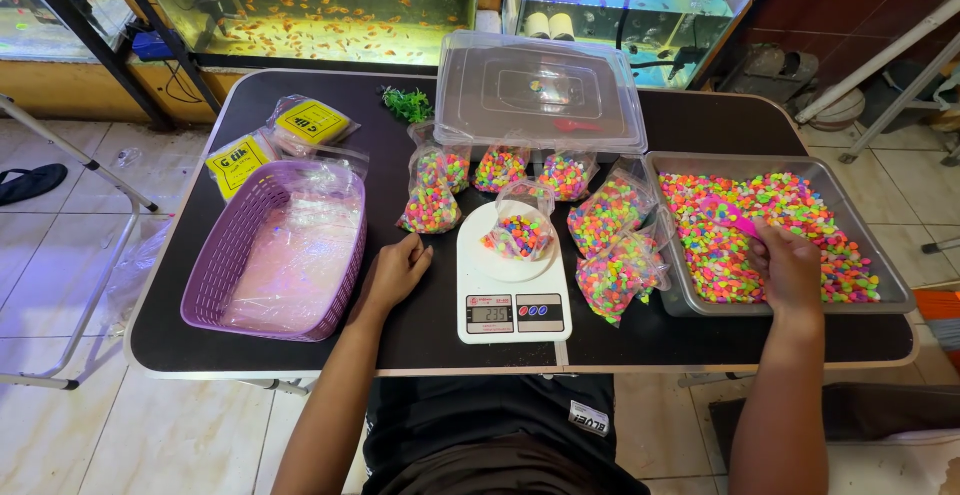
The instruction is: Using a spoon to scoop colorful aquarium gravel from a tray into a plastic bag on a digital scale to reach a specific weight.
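Table [700, 115] black, folding; tiled floor [60, 435]; aquariums [310, 5] behind.

Glossy plastic bag [519, 227]; matt table [420, 325]; seemingly metal tray [790, 167].

Left hand [398, 270] flat, palm down; right hand [790, 265] curled, closed grip.

Pink scoop [737, 219] tilted amid multicoloured gravel [830, 245]
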